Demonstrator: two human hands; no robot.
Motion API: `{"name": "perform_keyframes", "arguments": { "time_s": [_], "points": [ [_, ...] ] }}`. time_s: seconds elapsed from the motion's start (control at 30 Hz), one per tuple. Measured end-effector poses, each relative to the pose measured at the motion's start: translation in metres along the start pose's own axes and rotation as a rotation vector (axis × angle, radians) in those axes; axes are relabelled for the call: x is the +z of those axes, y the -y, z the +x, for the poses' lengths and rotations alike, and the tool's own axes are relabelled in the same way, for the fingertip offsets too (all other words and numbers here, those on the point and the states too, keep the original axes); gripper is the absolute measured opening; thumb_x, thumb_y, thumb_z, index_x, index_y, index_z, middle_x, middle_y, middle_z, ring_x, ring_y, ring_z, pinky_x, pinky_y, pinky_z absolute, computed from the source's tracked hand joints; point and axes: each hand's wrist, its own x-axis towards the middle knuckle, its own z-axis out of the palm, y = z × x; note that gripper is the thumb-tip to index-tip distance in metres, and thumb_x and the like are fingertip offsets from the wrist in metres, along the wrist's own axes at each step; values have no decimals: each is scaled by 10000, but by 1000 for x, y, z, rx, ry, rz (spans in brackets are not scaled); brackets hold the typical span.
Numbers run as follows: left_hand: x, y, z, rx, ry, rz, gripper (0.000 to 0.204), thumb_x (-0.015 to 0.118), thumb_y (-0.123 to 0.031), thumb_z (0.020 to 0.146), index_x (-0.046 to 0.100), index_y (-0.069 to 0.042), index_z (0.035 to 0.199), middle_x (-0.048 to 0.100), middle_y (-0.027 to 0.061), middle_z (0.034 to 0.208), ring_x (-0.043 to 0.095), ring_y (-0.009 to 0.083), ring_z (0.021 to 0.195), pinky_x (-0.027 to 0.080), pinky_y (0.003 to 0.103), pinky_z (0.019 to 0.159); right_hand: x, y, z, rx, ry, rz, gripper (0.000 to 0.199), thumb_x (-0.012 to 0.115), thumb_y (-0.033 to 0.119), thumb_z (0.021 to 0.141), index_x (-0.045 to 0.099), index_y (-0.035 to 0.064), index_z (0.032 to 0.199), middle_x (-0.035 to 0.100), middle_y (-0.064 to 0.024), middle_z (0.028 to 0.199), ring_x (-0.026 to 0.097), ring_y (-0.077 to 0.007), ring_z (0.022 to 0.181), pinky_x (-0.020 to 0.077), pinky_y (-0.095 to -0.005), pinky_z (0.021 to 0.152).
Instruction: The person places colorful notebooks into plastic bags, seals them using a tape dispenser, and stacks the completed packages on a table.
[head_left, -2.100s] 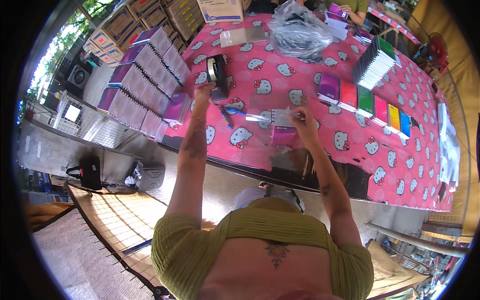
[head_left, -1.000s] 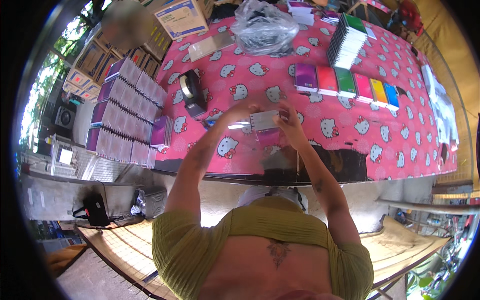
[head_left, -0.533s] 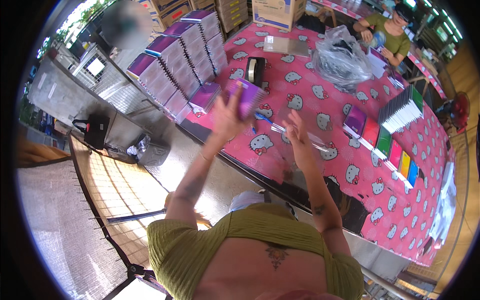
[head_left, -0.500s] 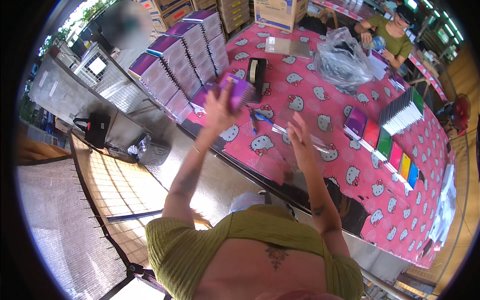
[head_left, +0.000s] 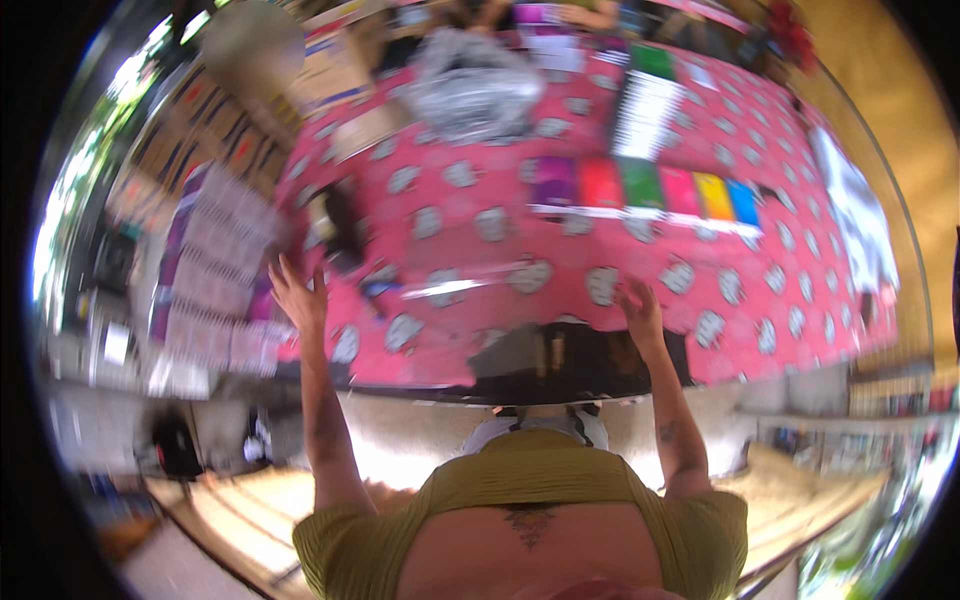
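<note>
My left hand (head_left: 300, 298) is open with its fingers spread, holding nothing, beside the tall stacks of spiral notebooks (head_left: 222, 255) on the table's left. My right hand (head_left: 641, 308) hovers over the near side of the table. Its fingers look apart and empty, though motion softens them. Between the hands a shiny clear plastic sleeve (head_left: 450, 288) lies flat on the pink patterned tablecloth (head_left: 490, 345). Blue pens (head_left: 378, 287) and a black tape dispenser (head_left: 338, 228) sit to the right of my left hand.
A row of notebooks (head_left: 640, 190) in several colours lies right of centre, with a stack of white-edged notebooks (head_left: 646, 115) behind it. Farther back are a clear plastic bag (head_left: 475, 92), cardboard boxes (head_left: 215, 125) and a co-worker's hands (head_left: 588, 14). Dark patches show along the near edge.
My left hand has let go of the purple spiral notebook and opened beside the stacks. My view has swung to the right, so the table now lies straight across. The right hand stays raised.
</note>
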Motion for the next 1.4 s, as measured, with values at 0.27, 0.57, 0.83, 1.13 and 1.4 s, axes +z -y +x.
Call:
{"name": "perform_keyframes", "arguments": {
  "time_s": [0.27, 0.57, 0.83, 1.13, 1.4],
  "points": [
    [7, -511, -140, 844, 567, -795, 612, 654, -215, 864, 448, -22, 1406, 351, 243, 1499, 388, 398, 1354, 331, 540, 1101, -191, -91, 128, -11, -340, -802, 725, 683, 163, 831, 368, 88, 1480, 346, -150, 1532, 350, -347, 1400, 333, -504, 1109],
    [130, -712, -174, 950, 269, -724, 392, 580, -68, 872, 575, 17, 1254, 642, 170, 1170, 602, 319, 1124, 485, 426, 949, -274, -133, 178, -434, -312, -784, 351, 616, 55, 851, 647, 78, 1201, 639, -90, 1087, 597, -297, 1036, 430, -462, 933],
    [-30, -665, -115, 701, 237, -879, 216, 639, -173, 901, 661, -55, 1081, 631, 89, 649, 641, 250, 549, 515, 383, 508, -208, -87, 20, -645, 70, -390, 239, 614, 69, 887, 676, 74, 1118, 651, -105, 1005, 647, -295, 831, 522, -396, 652],
    [56, -605, -197, 419, 659, -689, 242, 565, -228, 943, 607, -28, 1072, 674, 206, 826, 658, 435, 727, 527, 505, 598, -124, -52, 203, -564, 0, -100, 422, 628, 103, 878, 583, 30, 1291, 608, -149, 1248, 593, -345, 1077, 470, -453, 951],
    [113, -484, -102, 683, 321, -345, 399, 559, -3, 847, 584, -36, 1244, 643, 175, 1218, 598, 333, 1166, 455, 528, 1001, -95, -38, 193, -573, 124, -391, 402, 653, 59, 813, 635, 103, 1212, 633, -91, 1168, 559, -282, 1131, 417, -458, 967]
  ]
}}
